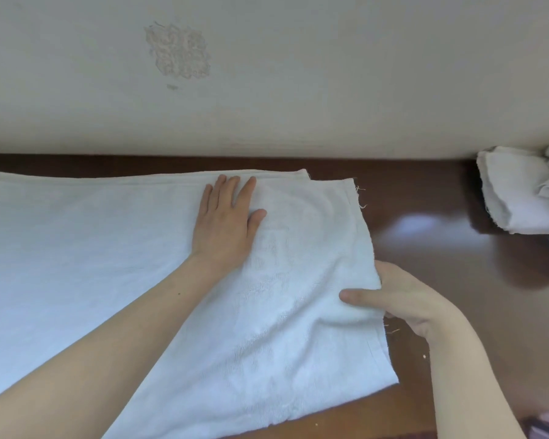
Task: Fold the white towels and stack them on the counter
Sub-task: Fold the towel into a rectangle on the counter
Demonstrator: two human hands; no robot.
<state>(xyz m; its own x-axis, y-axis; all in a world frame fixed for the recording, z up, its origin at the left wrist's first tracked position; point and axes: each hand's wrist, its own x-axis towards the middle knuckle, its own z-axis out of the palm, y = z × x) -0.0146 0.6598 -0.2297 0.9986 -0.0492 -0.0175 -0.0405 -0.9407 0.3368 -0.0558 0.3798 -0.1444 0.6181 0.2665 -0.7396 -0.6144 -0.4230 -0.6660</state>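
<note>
A white towel (108,264) lies spread over the dark wooden counter (441,248). The left hand (225,217) presses flat on it, fingers spread, while the right hand (396,299) pinches its right edge (thumb on top). More crumpled towels (526,194) sit far right against the wall (298,74).

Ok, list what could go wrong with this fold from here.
1. The right hand pinches only the towel's right edge; pulling it may skew the layers.
2. The left hand pins one spot, so the far edge could bunch.
3. The near part seems to overhang the counter and might slide off.
</note>
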